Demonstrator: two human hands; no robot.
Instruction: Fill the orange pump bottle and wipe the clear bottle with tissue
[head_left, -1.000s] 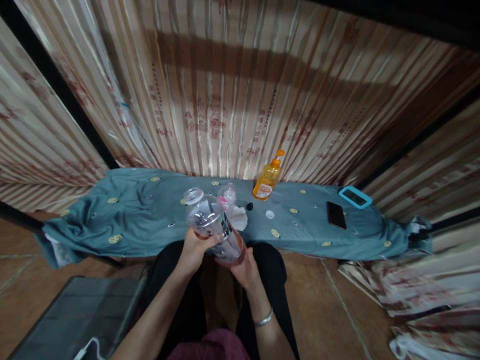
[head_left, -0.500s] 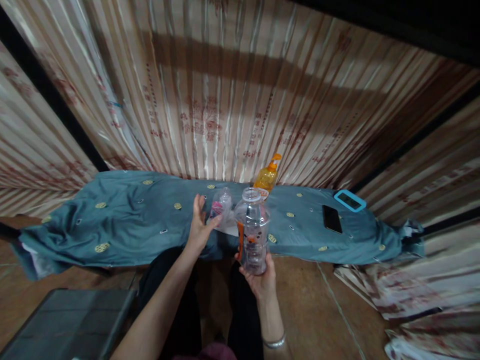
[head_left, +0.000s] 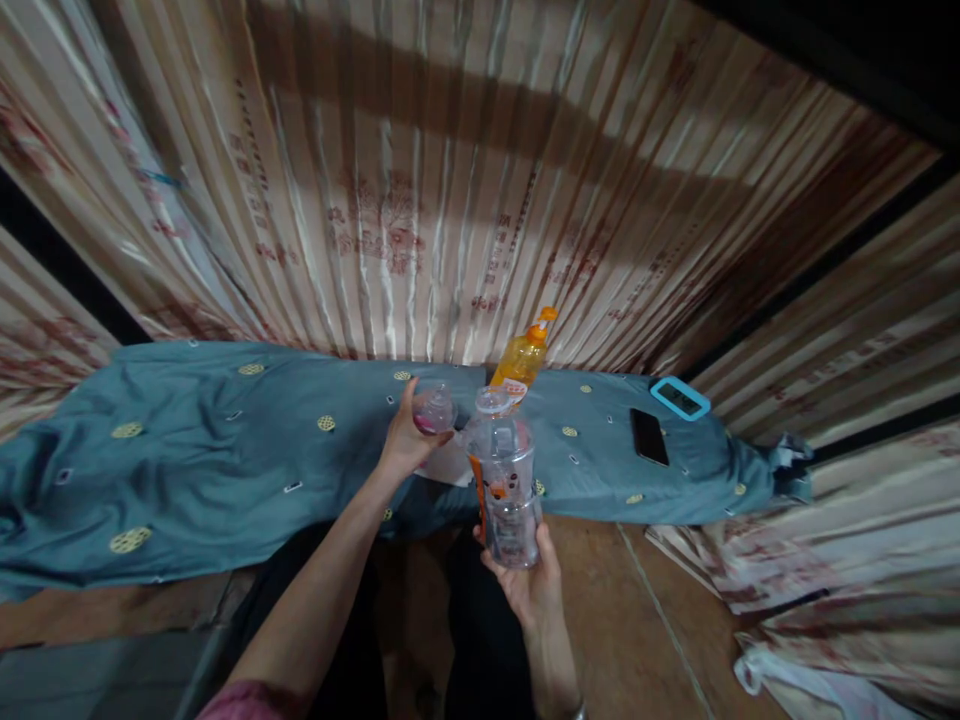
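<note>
My right hand (head_left: 529,585) holds a large clear plastic bottle (head_left: 506,500) around its base, upright and slightly tilted. An orange label shows on that bottle's left side, and its mouth has no cap. My left hand (head_left: 409,435) is closed around a smaller clear bottle (head_left: 436,400) with a pink label, thumb on the near side and fingers on the far left. A flat white piece (head_left: 446,467), cloth or paper, lies below the small bottle on the bench. Just behind the large bottle stands an orange pump bottle (head_left: 520,362) of yellow liquid.
A green patterned cloth (head_left: 292,440) covers the long bench. To the right lie a black phone (head_left: 649,437) and a blue-framed digital clock (head_left: 679,398). Curtains (head_left: 382,240) hang right behind the bench, with dark poles at both sides. A grey surface (head_left: 97,675) is at lower left.
My left hand has moved in and closed around the small bottle, which it stood open beside before. The large bottle is slightly lower in view. The camera has shifted.
</note>
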